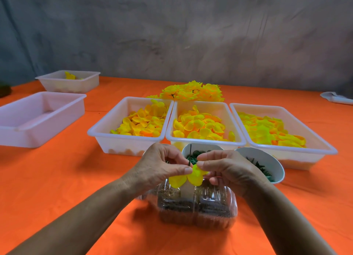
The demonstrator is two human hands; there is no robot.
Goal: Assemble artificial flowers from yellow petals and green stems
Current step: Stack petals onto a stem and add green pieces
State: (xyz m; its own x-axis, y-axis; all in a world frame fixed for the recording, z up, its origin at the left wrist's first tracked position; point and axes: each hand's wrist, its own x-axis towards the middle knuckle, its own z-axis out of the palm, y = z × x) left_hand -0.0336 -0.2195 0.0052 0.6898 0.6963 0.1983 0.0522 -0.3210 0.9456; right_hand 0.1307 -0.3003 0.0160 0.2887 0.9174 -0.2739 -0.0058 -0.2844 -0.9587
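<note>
Both hands meet above a clear plastic container [198, 207]. The left hand [162, 166] and right hand [227, 168] pinch a yellow petal piece [193, 177] on a thin dark stem [190, 155], in front of three trays of petals [200, 126].

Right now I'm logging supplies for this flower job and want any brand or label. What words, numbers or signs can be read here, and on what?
None: no readable text shows anywhere.
White trays of yellow petals: plain walls, no label.
Clear plastic container under the hands: embossed ridges only, no print visible.
White bowls of green parts: unmarked.
Orange tablecloth and grey wall: no writing.
</note>
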